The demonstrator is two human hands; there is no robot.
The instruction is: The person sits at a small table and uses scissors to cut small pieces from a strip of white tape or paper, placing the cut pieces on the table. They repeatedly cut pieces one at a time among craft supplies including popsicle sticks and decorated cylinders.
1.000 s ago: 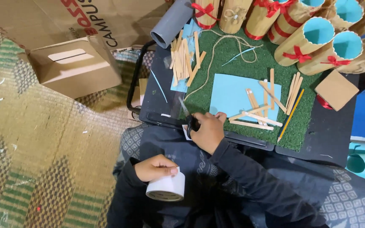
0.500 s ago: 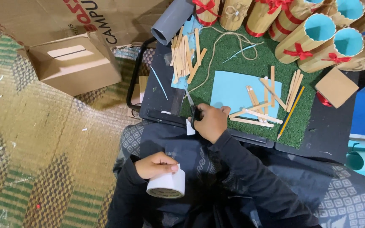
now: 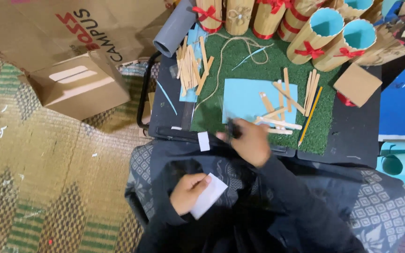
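My left hand (image 3: 187,192) is low over my lap and grips a white paper cylinder (image 3: 208,196). My right hand (image 3: 250,141) is at the near edge of the green mat (image 3: 240,61), blurred, closed on a small dark tool (image 3: 232,128) whose kind I cannot tell. Just beyond it lies a light blue sheet (image 3: 242,100) with wooden sticks (image 3: 277,119) scattered on it. A yellow pencil (image 3: 310,115) lies to the right of the sheet. A small white paper scrap (image 3: 204,141) rests on the tray's near rim.
A pile of wooden sticks (image 3: 191,70) and twine (image 3: 234,49) lie at the mat's back left beside a grey tube (image 3: 174,29). Stick-covered cups with red bows (image 3: 322,33) stand at the back. A cardboard box (image 3: 78,85) sits on the woven floor mat, left. Rolled blue paper (image 3: 401,163) lies right.
My right hand has slid right along the mat's near edge with the dark tool. The white cylinder in my left hand has tilted from upright to lying slanted.
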